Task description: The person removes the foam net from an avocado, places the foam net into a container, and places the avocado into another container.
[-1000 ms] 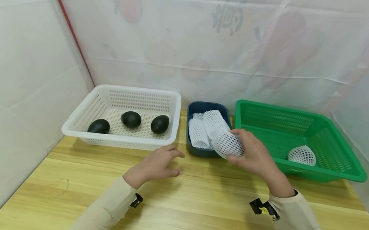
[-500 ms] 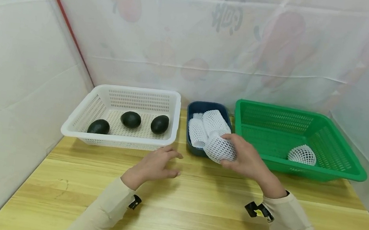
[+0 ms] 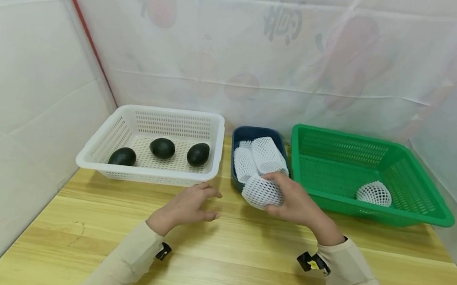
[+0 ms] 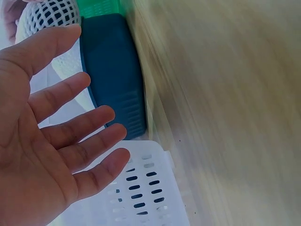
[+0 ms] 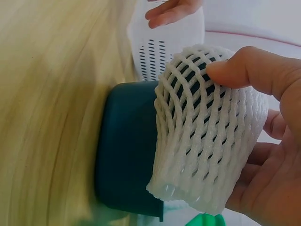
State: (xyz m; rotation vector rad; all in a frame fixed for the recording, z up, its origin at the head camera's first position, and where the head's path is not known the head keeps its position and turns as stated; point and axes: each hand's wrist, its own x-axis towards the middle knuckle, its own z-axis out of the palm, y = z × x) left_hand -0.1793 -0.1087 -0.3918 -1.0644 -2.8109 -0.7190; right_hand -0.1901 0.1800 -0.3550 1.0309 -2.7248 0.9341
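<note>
A white foam net sleeve [image 3: 262, 192] is in my right hand [image 3: 295, 202], held between thumb and fingers at the front of the dark blue bin [image 3: 237, 186]. In the right wrist view the sleeve [image 5: 207, 127] bulges, and dark teal shows through its holes. Several more foam net sleeves [image 3: 267, 154] lie piled in the bin. My left hand [image 3: 185, 205] hovers over the table before the white basket [image 3: 149, 172], fingers spread, holding nothing; the left wrist view shows its bare palm [image 4: 37, 155]. Three dark avocados [image 3: 162, 148] lie apart in the white basket.
To the right of the bin stands a green basket [image 3: 373, 210], with a rounded white foam net [image 3: 374, 193] inside at its front right. All the containers stand along the back of the wooden table [image 3: 231, 265], against a pale printed sheet [image 3: 232, 35].
My right hand has moved left and towards me with the foam net sleeve, from over the bin's right side to its front. My left hand has shifted only slightly left.
</note>
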